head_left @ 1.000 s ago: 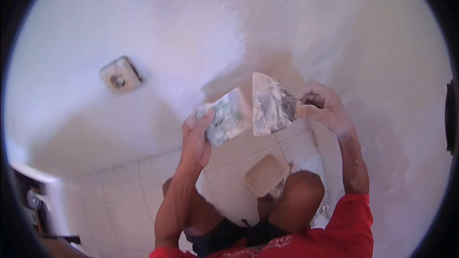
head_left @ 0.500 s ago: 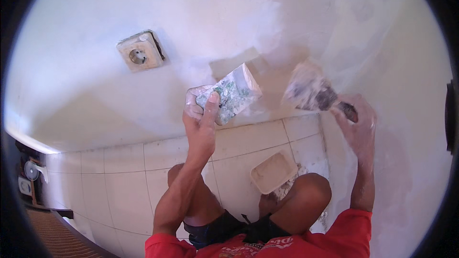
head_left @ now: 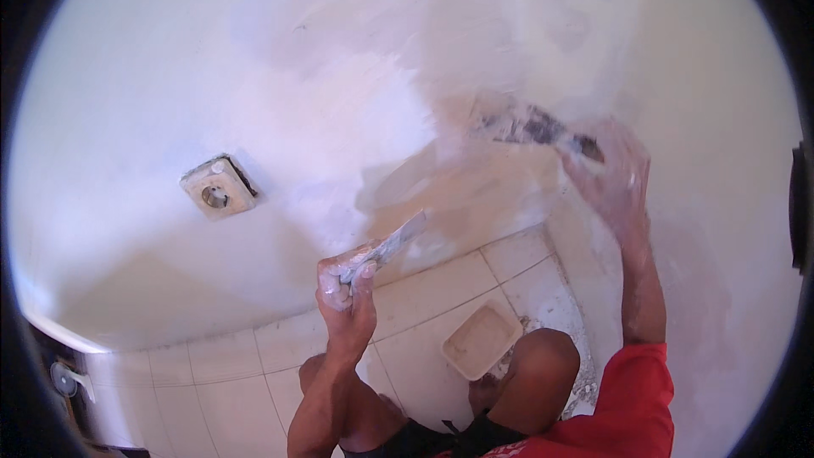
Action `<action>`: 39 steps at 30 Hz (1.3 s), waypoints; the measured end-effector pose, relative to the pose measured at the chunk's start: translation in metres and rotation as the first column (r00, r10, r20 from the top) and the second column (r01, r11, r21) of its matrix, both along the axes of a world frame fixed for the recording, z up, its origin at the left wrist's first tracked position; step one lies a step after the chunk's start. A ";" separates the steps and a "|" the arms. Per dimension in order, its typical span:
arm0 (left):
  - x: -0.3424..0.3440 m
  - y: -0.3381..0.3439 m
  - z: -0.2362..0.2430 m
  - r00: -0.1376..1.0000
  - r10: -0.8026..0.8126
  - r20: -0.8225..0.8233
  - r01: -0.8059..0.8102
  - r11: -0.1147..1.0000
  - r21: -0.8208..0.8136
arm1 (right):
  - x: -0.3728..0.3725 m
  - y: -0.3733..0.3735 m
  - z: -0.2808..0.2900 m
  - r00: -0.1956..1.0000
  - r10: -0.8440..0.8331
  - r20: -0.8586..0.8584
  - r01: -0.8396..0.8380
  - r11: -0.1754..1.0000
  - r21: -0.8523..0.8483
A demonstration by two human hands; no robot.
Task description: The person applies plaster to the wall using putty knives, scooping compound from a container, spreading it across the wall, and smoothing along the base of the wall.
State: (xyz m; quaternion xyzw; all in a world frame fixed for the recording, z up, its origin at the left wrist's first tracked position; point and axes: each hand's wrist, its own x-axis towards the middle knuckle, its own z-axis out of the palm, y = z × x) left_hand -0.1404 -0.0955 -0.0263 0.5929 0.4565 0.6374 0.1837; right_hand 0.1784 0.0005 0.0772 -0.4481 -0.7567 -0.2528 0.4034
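Note:
My left hand [head_left: 346, 282], coated in white filler, grips a flat, smeared scraper plate [head_left: 397, 239]. The plate is seen nearly edge-on, tilted up to the right in front of the wall's lower part. Higher and to the right, my right hand [head_left: 614, 174] is closed round the dark handle of a putty knife [head_left: 519, 124]. Its wide blade, streaked white and dark, lies at the pale wall [head_left: 339, 93], apparently touching it. Around the blade the wall has patches of damp-looking and lighter filler. Slight blur covers the right hand and knife.
A worn wall socket [head_left: 218, 188] sticks out on the left. On the tiled floor [head_left: 424, 305], a cream rectangular tub [head_left: 482, 339] stands by my right knee, with crumbs of debris [head_left: 585, 373] along the wall foot. A small fan [head_left: 64, 379] is at the far left.
My right hand has carried the putty knife up and left onto the wall. The plate in my left hand has turned from showing its face to nearly edge-on. The view has tilted upward.

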 end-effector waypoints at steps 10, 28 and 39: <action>0.004 0.008 0.001 0.999 -0.024 0.023 0.026 0.996 -0.089 | 0.042 0.098 0.060 0.952 0.112 -0.284 -0.215 0.906 -0.365; 0.009 0.007 0.003 0.996 -0.077 0.043 0.084 0.977 -0.198 | -0.035 0.024 0.040 0.961 0.215 -0.174 -0.244 0.956 -0.165; 0.001 0.003 -0.001 0.998 -0.051 0.048 0.060 0.974 -0.219 | -0.017 0.045 0.038 0.999 -0.001 -0.032 0.000 1.000 -0.017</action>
